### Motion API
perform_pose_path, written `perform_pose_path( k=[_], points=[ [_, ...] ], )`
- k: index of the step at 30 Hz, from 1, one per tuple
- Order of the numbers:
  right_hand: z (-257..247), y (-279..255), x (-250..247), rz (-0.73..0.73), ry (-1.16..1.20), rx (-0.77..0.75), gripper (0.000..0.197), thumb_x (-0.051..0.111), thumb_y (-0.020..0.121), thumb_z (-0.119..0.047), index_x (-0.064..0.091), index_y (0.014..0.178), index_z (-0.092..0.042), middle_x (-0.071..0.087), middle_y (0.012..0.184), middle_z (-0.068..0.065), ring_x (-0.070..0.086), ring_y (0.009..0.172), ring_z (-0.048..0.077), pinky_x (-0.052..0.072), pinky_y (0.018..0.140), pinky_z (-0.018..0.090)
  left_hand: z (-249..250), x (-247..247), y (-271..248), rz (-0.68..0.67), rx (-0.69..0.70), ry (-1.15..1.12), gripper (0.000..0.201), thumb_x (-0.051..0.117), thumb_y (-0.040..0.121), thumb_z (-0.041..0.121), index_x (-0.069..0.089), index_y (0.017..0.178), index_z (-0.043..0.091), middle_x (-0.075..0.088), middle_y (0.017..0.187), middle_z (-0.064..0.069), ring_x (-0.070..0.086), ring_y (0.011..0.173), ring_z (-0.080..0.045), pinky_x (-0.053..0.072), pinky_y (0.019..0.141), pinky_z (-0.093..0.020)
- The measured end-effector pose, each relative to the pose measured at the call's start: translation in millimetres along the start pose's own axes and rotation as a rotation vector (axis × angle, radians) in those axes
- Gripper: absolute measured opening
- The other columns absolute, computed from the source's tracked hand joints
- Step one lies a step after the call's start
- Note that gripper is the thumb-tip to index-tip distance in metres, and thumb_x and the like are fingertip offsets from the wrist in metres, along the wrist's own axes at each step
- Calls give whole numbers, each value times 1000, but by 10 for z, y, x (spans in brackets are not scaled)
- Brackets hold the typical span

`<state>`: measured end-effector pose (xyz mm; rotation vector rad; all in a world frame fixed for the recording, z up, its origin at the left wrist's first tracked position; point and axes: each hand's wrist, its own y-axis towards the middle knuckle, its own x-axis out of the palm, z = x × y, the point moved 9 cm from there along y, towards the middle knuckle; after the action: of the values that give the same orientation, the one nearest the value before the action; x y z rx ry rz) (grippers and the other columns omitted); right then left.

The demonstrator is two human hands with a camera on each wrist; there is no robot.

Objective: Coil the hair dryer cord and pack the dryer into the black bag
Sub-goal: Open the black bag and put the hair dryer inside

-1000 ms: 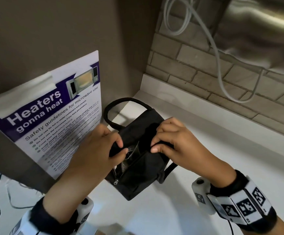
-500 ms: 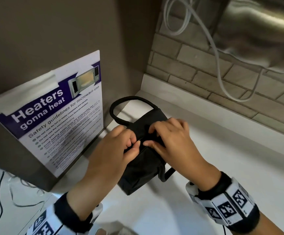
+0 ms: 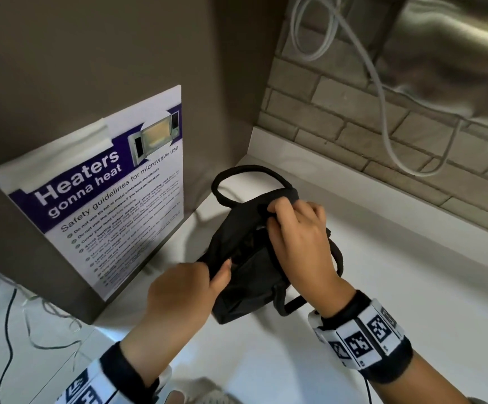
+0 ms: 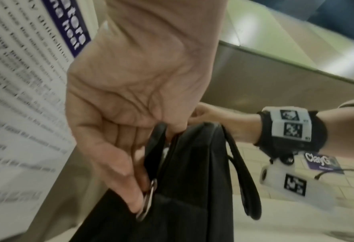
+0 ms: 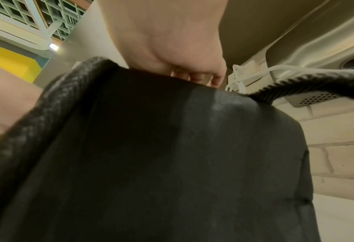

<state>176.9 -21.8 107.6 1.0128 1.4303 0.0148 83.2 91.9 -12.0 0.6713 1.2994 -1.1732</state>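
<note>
Two hands work on one black bag [image 3: 245,275] that stands on the white tabletop [image 3: 382,275] in the middle of the head view, just beside a grey cabinet side with a microwave safety poster [image 3: 111,199] at the left of the frame. A brick wall [image 3: 353,118] with a hanging white cable [image 3: 382,112] fills the upper right. The right hand [image 3: 301,240] grasps the top edge of the bag near its far end, fingers curled over the fabric. The left hand [image 3: 178,293] pinches the near end of the bag opening; in the left wrist view its fingertips [image 4: 136,201] touch a metal zipper pull [image 4: 148,199]. One bag handle [image 3: 245,176] makes a loop above the bag. The hair dryer cannot be made out.
</note>
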Motion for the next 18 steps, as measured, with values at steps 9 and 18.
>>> perform_pose_path(
  k=[9,18],
  points=[
    [67,-33,6,14,32,70,11,52,89,-9,54,96,-18,55,59,-6,52,74,19,38,83,37,-188,395,174,-249,-249,-1088,35,53,93,39,63,90,5,66,77,-1,62,58,-13,38,51,-22],
    [56,-81,-2,7,120,50,16,59,90,-6,60,100,-19,61,70,-11,47,81,9,29,90,27,-224,609,218,-372,-285,-1328,6,61,90,17,64,87,12,68,79,-2,59,60,-10,38,49,-18]
  ],
)
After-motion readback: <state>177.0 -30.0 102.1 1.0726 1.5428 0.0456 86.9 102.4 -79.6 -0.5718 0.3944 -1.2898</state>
